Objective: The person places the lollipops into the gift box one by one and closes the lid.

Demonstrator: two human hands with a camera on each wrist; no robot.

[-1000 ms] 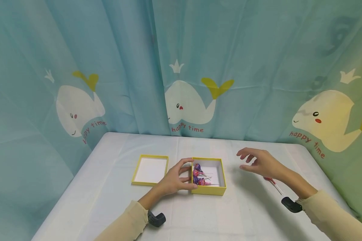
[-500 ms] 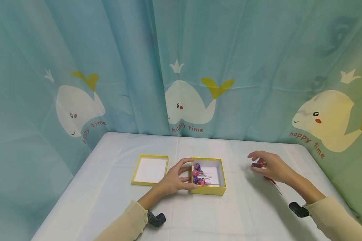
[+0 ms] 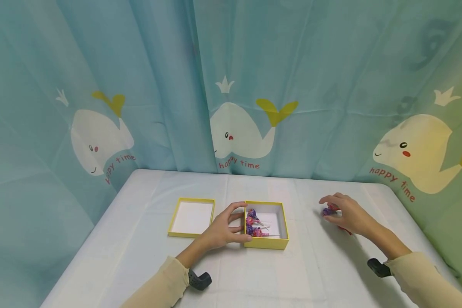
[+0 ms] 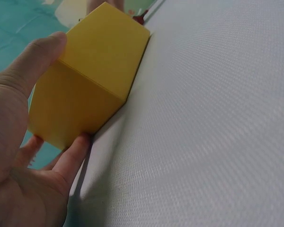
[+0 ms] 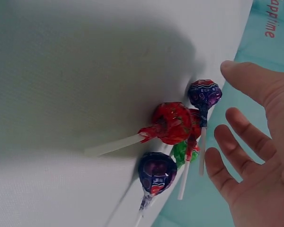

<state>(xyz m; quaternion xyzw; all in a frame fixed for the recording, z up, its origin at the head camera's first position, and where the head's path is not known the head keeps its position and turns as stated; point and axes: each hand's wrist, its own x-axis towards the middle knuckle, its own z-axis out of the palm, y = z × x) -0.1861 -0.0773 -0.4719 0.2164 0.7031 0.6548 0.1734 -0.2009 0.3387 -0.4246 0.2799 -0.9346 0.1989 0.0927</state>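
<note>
In the head view, my left hand (image 3: 220,231) grips the left side of an open yellow box (image 3: 266,243), thumb at the near corner and forefinger at the far one. Several purple and pink wrapped lollipops (image 3: 256,232) lie along the box's left inside wall. My right hand (image 3: 348,214) hovers over loose lollipops on the right, fingers spread and bent. In the right wrist view, its thumb and fingers stand apart around a purple lollipop (image 5: 205,94), with no plain contact. Beside that are a red lollipop (image 5: 173,124), a green one (image 5: 181,152) and a second purple one (image 5: 157,172).
A yellow-rimmed lid (image 3: 192,217) lies inside up, left of the box. White cloth covers the table (image 3: 138,265). A blue curtain (image 3: 169,85) with printed whales hangs behind the table and along its sides.
My right hand has moved right and slightly down, to the loose lollipops, and its fingers now stand around a purple one. The left hand and the box have stayed put.
</note>
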